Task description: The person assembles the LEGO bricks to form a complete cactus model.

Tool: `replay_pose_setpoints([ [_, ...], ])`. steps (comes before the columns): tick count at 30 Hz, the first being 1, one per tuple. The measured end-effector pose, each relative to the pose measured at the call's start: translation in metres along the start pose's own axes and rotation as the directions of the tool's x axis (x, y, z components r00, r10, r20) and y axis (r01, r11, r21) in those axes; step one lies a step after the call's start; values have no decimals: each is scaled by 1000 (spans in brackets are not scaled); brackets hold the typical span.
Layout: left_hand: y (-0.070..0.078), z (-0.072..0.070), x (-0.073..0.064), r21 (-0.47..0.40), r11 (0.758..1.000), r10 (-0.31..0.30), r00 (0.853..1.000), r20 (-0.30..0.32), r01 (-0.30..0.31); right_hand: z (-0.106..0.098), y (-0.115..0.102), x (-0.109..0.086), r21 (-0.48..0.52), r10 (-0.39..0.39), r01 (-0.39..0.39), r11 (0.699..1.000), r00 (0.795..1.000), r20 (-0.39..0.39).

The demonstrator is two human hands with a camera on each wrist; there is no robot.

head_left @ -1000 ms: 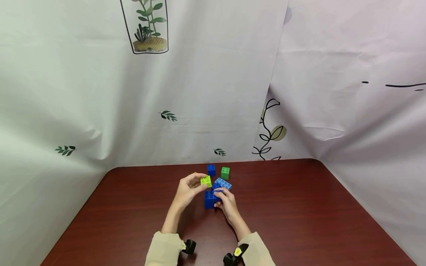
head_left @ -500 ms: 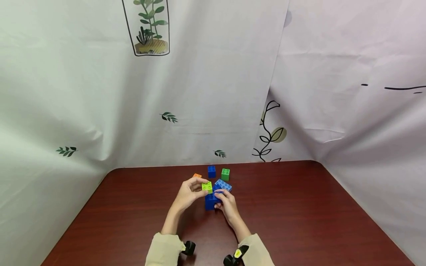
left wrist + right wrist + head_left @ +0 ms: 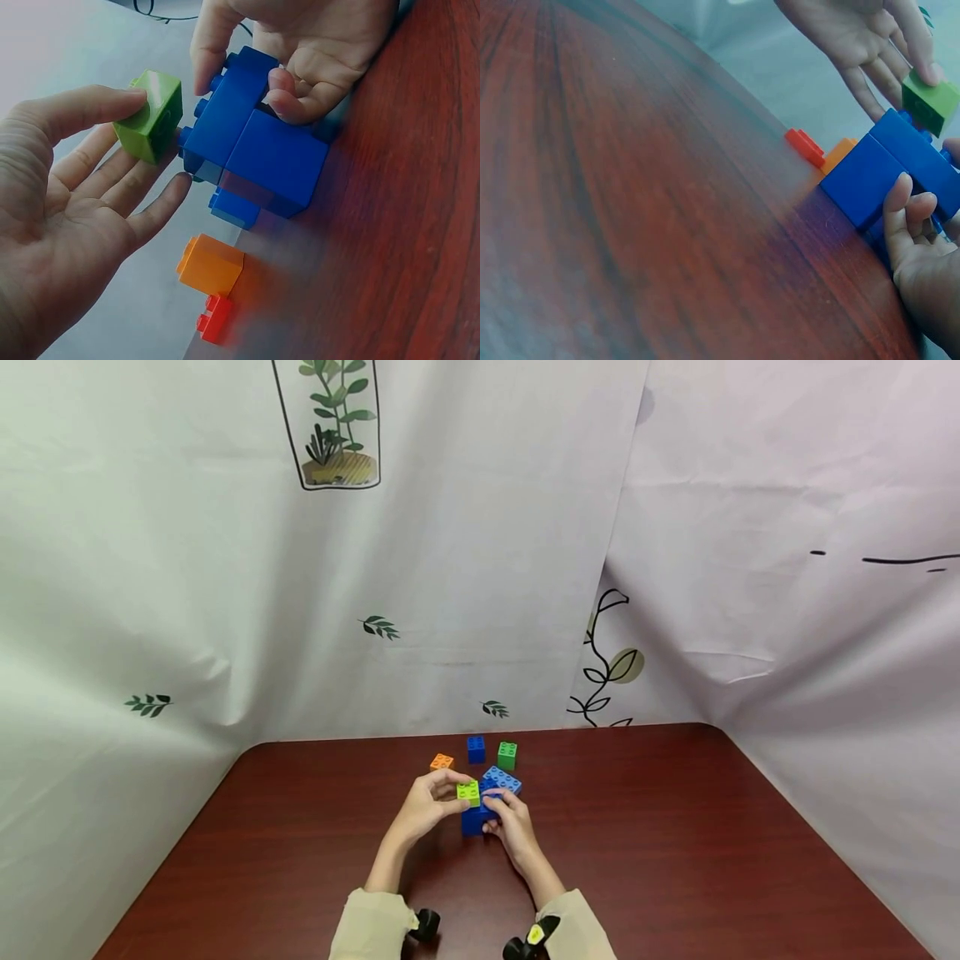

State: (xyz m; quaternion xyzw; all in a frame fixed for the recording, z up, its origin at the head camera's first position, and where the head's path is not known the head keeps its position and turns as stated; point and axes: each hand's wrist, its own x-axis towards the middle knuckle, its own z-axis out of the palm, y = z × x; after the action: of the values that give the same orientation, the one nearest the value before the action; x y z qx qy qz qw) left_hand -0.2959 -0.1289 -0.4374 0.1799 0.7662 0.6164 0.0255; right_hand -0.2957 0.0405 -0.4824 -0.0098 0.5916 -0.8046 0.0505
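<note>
A lime-green toy building brick (image 3: pixel 468 793) is pinched between the thumb and fingers of my left hand (image 3: pixel 422 806). It hovers at the left end of a dark blue brick stack (image 3: pixel 472 823), close over the studs. In the left wrist view, a long upper blue brick (image 3: pixel 238 101) sits on a bulkier lower one (image 3: pixel 276 161). A narrow gap shows there between the lime-green brick (image 3: pixel 152 118) and the nearest stud. My right hand (image 3: pixel 517 828) grips the stack from the right, its fingers covering part of the studded top.
Behind the stack lie a light blue brick (image 3: pixel 504 779), a green brick (image 3: pixel 507 755) and a small dark blue brick (image 3: pixel 476 749). An orange brick (image 3: pixel 442 762) is at the back left, with a red brick (image 3: pixel 215 319) beside it in the left wrist view. A patterned cloth hangs behind the table.
My left hand has lowered the lime-green brick toward the blue stack and slightly right. The orange brick behind that hand has come into sight. My right hand keeps its grip on the stack.
</note>
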Motion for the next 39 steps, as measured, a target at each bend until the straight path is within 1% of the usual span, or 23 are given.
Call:
replay_pose_setpoints([
  [9,-3,1,2,18,1000,-4,1000,16,4,0,0,1,-17,1,-1,1000,1000,-1],
  [16,-7,1,3,31,1000,-5,1000,19,4,0,-1,0,-2,11,-11,1000,1000,3],
  [25,-9,0,3,21,1000,-9,1000,27,8,-1,0,2,-1,24,-24,1000,1000,16],
  [33,-10,0,2,-23,1000,-14,998,63,15,2,-3,-2,14,-6,6,1000,1000,10],
  [39,-12,0,2,-36,999,-19,997,73,21,2,-3,-3,24,-4,4,1000,1000,7],
])
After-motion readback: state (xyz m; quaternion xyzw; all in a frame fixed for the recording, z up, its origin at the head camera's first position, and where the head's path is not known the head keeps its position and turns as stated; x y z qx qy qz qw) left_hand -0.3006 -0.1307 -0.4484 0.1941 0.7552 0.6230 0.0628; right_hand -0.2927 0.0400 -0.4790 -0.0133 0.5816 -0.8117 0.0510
